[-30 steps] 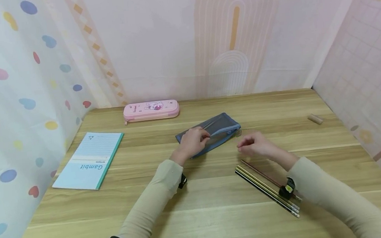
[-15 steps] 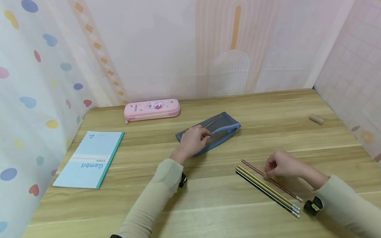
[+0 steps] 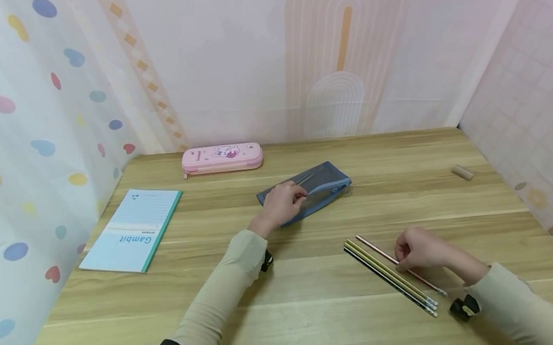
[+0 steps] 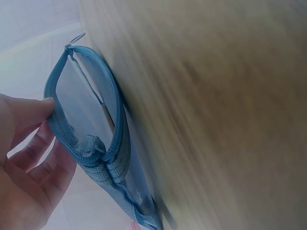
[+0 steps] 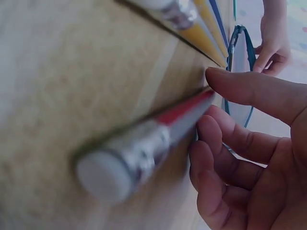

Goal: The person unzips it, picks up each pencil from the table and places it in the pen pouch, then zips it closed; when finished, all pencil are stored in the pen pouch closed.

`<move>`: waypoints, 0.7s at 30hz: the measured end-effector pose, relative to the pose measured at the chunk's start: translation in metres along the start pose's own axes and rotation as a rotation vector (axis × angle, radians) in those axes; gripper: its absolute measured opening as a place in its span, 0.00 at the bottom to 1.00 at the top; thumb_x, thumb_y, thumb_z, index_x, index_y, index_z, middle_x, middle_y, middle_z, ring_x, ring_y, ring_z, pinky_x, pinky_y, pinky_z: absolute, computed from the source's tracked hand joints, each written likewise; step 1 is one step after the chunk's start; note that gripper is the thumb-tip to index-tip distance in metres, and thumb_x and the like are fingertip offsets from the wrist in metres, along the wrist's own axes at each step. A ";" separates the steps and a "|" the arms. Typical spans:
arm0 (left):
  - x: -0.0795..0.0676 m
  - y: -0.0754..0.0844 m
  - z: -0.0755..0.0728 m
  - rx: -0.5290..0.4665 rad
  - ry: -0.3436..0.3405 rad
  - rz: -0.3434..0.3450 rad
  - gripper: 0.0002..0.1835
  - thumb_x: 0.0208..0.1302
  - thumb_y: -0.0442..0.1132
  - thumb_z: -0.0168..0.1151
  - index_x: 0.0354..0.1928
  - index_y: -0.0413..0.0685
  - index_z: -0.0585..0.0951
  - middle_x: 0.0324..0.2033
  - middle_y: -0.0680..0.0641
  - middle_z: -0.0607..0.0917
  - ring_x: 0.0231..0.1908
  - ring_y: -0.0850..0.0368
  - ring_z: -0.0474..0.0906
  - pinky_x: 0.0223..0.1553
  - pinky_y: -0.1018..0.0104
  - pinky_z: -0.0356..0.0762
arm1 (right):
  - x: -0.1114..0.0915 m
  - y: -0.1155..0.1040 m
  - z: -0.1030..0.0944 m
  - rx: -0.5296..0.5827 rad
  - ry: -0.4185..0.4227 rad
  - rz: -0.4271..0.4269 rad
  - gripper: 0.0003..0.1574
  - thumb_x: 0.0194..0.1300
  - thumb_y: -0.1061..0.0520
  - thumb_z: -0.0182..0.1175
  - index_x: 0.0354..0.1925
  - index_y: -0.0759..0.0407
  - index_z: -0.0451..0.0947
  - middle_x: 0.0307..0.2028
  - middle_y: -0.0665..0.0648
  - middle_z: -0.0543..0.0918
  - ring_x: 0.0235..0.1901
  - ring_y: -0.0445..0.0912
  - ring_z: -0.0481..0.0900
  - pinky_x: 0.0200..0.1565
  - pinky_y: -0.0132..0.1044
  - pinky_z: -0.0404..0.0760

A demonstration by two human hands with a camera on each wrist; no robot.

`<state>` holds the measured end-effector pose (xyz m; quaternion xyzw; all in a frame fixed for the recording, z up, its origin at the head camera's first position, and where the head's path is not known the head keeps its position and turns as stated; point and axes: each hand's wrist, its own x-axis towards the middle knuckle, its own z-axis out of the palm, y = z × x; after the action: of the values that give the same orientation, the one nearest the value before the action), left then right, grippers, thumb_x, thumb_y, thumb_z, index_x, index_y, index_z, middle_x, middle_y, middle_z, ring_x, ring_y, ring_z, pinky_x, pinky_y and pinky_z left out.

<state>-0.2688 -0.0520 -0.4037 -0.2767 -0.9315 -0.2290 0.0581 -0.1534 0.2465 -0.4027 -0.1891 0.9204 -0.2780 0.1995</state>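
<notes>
My left hand (image 3: 282,203) pinches the upper edge of a blue-grey mesh pencil pouch (image 3: 324,176) between thumb and fingers. The pouch is unzipped, its mouth gaping in the left wrist view, where a slim pencil-like stick (image 4: 107,117) shows inside. On the table to the right, my right hand (image 3: 422,250) pinches a red pencil (image 3: 378,249) around its middle with thumb and index finger. Its white eraser end (image 5: 108,175) points at the right wrist camera. Close beside it several yellow and black pencils (image 3: 391,275) lie together, nearly parallel.
A pink pencil case (image 3: 223,159) with a rabbit print stands at the back of the table. To the left lies a notebook (image 3: 131,230) marked Gambit. A small brown cylinder (image 3: 462,172) rests at the far right, near the patterned wall cloth.
My right hand has come away from near the pouch, moving right and toward me to the red pencil, and pinches it. The red pencil has shifted slightly. My left hand keeps its hold.
</notes>
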 end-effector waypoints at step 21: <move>0.002 0.000 0.000 -0.004 -0.018 -0.022 0.08 0.58 0.39 0.58 0.37 0.48 0.83 0.32 0.51 0.81 0.29 0.61 0.77 0.30 0.68 0.75 | 0.011 -0.003 -0.010 0.032 0.066 -0.017 0.05 0.53 0.65 0.57 0.25 0.65 0.78 0.18 0.52 0.76 0.18 0.36 0.67 0.20 0.28 0.67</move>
<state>-0.2706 -0.0515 -0.4032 -0.2685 -0.9345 -0.2291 0.0467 -0.1665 0.2430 -0.3962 -0.1845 0.9202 -0.3007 0.1694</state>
